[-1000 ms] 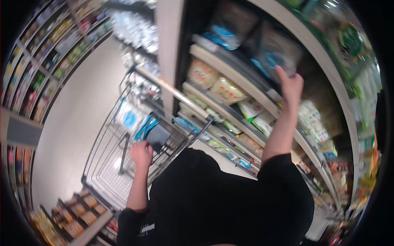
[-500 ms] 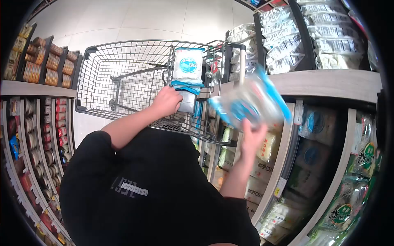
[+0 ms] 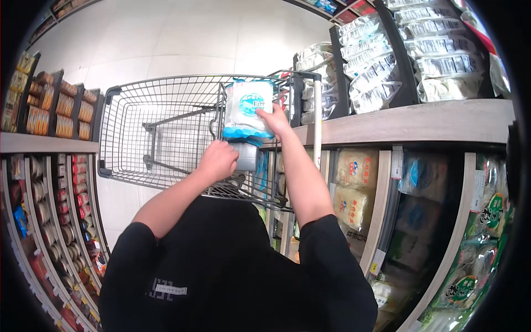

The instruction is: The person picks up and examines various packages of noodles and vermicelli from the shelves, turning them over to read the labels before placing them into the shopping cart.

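My right hand [image 3: 275,120] grips the right side of a white plastic food package [image 3: 243,115] with a blue round label and blue edges. The package is at the handle end of a wire shopping cart [image 3: 166,83], with its lower blue edge above a grey box [image 3: 247,156]. My left hand [image 3: 219,160] is closed beside the left side of that box. Its fingertips are partly hidden, so what they hold cannot be made out.
To the right stands a wooden shelf [image 3: 409,122] with silvery packs [image 3: 365,50] on top and bagged goods [image 3: 354,207] below. Shelves with cylinder-shaped packs [image 3: 67,102] and cans line the left. Pale tiled floor [image 3: 193,33] stretches beyond the cart.
My right hand has carried a package from the right-hand shelf side into the cart, over the package that was there. The left hand stays near the grey box. The view has shifted slightly.
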